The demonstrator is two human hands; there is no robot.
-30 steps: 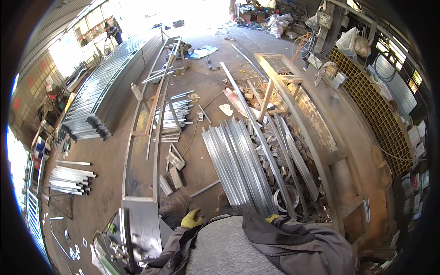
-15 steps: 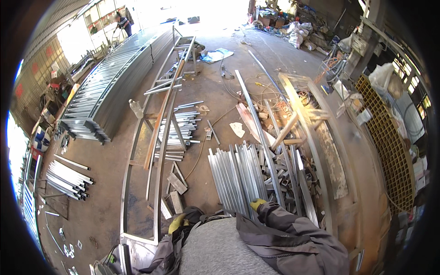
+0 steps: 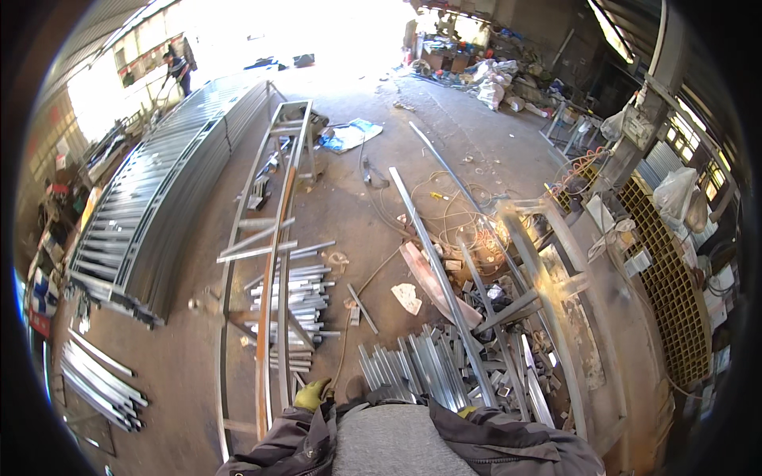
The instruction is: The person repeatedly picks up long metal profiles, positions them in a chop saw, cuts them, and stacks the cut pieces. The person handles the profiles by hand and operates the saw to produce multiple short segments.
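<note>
My left hand (image 3: 311,393), in a yellow-green work glove, hangs beside the long metal frame (image 3: 267,333). Its fingers look loosely apart, and nothing shows in them. Only a sliver of my right hand (image 3: 467,411), gloved alike, comes out past my dark sleeve; its fingers are hidden. Nearest to it lies a row of silver square metal tubes (image 3: 417,361) on the floor. A long metal bar (image 3: 432,262) slants away from me just right of those tubes. Whether my right hand touches a tube, I cannot tell.
Short cut tubes (image 3: 298,301) lie under the frame. At left stand stacked railing panels (image 3: 159,214) and a bundle of tubes (image 3: 101,381). A rusty-brown bench frame (image 3: 556,293), loose cables (image 3: 452,194) and yellow grating (image 3: 659,262) are at right. Far left, a person (image 3: 178,75) bends over.
My view has tipped up, so the floor items sit lower in it. My right hand has drawn back from the tubes' near ends and is now mostly hidden. More of the left glove shows.
</note>
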